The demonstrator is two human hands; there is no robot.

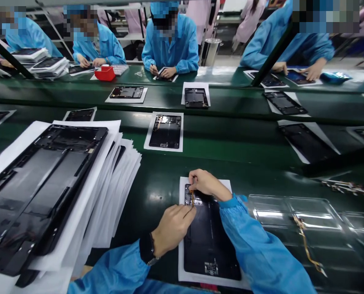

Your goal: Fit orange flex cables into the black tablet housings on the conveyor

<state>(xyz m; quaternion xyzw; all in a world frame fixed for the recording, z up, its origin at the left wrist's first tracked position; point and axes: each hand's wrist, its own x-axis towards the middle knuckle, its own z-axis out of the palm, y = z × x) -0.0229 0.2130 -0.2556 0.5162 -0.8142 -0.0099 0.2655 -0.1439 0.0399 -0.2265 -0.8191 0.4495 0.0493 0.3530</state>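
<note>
A black tablet frame (209,241) lies on a white sheet (182,269) on the green bench right in front of me. My left hand (171,228) is closed in a pinch on the lower end of a small orange flex cable (193,198) at the frame's top left corner. My right hand (204,183) is curled with its fingertips pressed on the cable's upper end at the same corner. Both sleeves are blue, and a black watch sits on my left wrist.
A tall stack of black frames (37,192) on white sheets fills the left. A clear plastic tray (295,216) holding an orange flex cable (307,245) is at right. More frames on sheets lie on the belt (166,131). Several people in blue coats work opposite.
</note>
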